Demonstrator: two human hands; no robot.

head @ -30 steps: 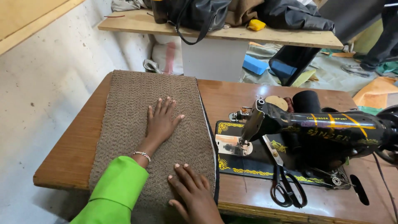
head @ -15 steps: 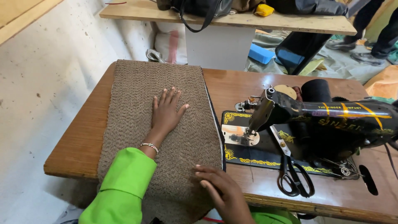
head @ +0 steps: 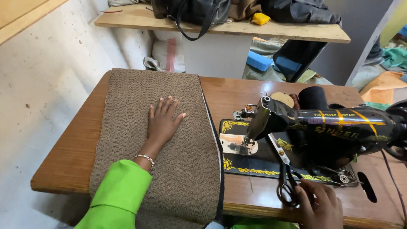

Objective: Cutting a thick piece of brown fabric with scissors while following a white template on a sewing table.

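A brown textured fabric (head: 127, 106) lies folded along the left half of the wooden sewing table (head: 237, 91). My left hand (head: 163, 120) rests flat on its middle, fingers spread, in a bright green sleeve with a thin bracelet at the wrist. My right hand (head: 320, 205) is at the table's front edge, its fingers touching the black handles of the scissors (head: 286, 180) that lie on the base of the black sewing machine (head: 322, 125). The grip on the scissors is not fully closed.
A wooden shelf (head: 275, 29) behind the table carries a black bag (head: 190, 10), dark clothes and a yellow object (head: 259, 18). A pale wall runs along the left. Cloth and blue items lie on the floor beyond. A black spool (head: 313, 97) stands behind the machine.
My right hand left the fabric's front edge and moved right to the scissors' handles. My left hand stayed flat on the fabric. The view shifted slightly.
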